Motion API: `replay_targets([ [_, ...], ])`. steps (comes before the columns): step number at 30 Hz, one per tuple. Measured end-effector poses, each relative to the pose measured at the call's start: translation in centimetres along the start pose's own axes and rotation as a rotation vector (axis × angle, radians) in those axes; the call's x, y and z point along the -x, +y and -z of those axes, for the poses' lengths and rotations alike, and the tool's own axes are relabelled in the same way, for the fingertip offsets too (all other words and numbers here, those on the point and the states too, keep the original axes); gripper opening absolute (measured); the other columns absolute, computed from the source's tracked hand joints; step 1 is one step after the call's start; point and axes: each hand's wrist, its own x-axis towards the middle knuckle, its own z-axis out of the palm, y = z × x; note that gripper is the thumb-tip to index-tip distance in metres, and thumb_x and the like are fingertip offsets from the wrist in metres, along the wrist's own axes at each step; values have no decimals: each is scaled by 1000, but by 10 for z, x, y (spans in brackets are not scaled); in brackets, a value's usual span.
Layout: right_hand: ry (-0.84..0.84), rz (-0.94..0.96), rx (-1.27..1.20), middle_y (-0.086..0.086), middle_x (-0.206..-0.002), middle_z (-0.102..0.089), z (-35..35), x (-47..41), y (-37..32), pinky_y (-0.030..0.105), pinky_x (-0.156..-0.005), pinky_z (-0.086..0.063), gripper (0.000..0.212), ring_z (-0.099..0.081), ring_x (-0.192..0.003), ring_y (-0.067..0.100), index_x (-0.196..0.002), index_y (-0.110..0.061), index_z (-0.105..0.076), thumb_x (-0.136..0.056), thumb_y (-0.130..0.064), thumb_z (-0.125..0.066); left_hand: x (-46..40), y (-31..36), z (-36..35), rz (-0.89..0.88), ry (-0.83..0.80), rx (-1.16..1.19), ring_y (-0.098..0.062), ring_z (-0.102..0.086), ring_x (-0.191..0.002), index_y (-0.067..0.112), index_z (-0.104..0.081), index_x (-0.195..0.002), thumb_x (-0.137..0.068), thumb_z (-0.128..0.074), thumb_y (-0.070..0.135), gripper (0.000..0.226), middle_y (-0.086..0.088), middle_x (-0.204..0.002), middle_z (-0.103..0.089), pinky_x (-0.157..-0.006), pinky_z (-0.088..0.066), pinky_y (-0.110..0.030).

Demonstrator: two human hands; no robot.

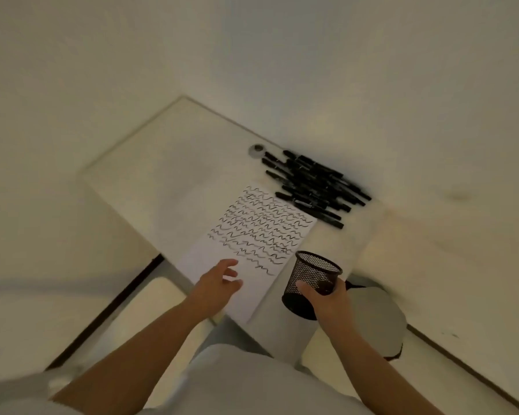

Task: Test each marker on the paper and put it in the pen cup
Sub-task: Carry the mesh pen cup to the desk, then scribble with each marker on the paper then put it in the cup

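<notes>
A white sheet of paper [246, 241] covered with rows of black squiggles lies on the white table [168, 163]. A pile of several black markers [312, 187] rests beyond the sheet, near the wall. My right hand [330, 301] grips a black mesh pen cup [309, 280], tilted at the table's near edge; it looks empty. My left hand [219, 283] rests on the lower corner of the paper with its fingers loosely spread, holding nothing.
A small grey round cap [256, 150] sits in the table by the markers. A round grey stool seat [375, 322] stands below the table edge on my right. Walls close the table's far and right sides.
</notes>
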Motion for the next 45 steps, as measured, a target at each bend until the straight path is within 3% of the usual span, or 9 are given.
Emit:
replay_targets([
  [5, 174, 6, -86, -21, -95, -57, -5, -21, -9, 23, -70, -47, 66, -56, -87, 1, -110, -27, -48, -55, -46, -80, -79, 29, 7, -149, -166, -333, -13, -53, -103, 25, -46, -125, -89, -56, 30, 38, 4, -114, -54, -86, -44, -27],
  [9, 343, 20, -73, -17, -102, -52, -18, -43, -20, 10, -68, -38, 72, -52, -90, 0, -116, -29, -41, -57, -44, -80, -147, 40, 8, -505, -129, -743, -20, -36, -124, 27, -41, -133, -82, -62, 38, 57, 0, -139, -39, -98, -36, -34],
  [14, 650, -7, -77, -9, -116, -49, -43, -66, -34, 27, -83, -45, 85, -48, -104, 9, -123, -26, -36, -52, -42, -80, -208, 41, 3, -822, -291, -1065, -18, -2, -142, 37, -17, -142, -77, -43, 69, 77, 6, -154, -10, -115, 0, -43],
  [17, 812, -11, -108, -13, -115, -46, -58, -71, -32, 20, -84, -41, 86, -45, -106, 5, -122, -31, -33, -52, -38, -83, -227, 37, 1, -956, -348, -1133, -14, 16, -140, 38, -7, -143, -74, -24, 80, 83, 5, -156, -1, -113, 13, -44],
  [21, 895, -16, -160, -31, -106, -43, -75, -79, -26, 10, -78, -36, 86, -45, -100, -3, -119, -41, -31, -52, -37, -85, -239, 31, 1, -1024, -371, -1145, -15, 22, -139, 40, 1, -143, -72, -11, 84, 84, 5, -156, 6, -112, 15, -47],
  [29, 979, 2, -112, -25, -109, -44, -80, -98, -24, 13, -79, -37, 86, -45, -102, 1, -119, -42, -30, -51, -43, -83, -242, 24, -1, -1070, -334, -1109, -17, 21, -140, 41, 15, -139, -79, -6, 77, 73, 3, -156, 2, -113, 14, -47],
  [35, 988, 124, 19, -3, -126, -49, -76, -109, -7, 16, -89, -40, 89, -50, -115, 13, -130, -22, -33, -56, -50, -75, -248, 21, -3, -1169, -270, -1027, -20, 0, -143, 35, -12, -143, -86, -17, 68, 66, 1, -155, -15, -114, -1, -50],
  [38, 993, 156, 56, 2, -126, -51, -77, -113, 0, 3, -87, -34, 88, -47, -114, 8, -131, -15, -35, -59, -51, -71, -249, 17, -5, -1197, -250, -1006, -18, 2, -143, 36, -13, -142, -86, -20, 66, 64, 2, -155, -13, -115, 1, -49],
  [45, 1008, 276, 31, -27, -110, -49, -76, -116, 9, 0, -73, -36, 73, -49, -99, -11, -118, -44, -30, -58, -53, -70, -252, 13, -1, -1278, -208, -784, -13, -16, -139, 32, -34, -138, -83, -27, 60, 62, 8, -149, -29, -116, -2, -39],
])
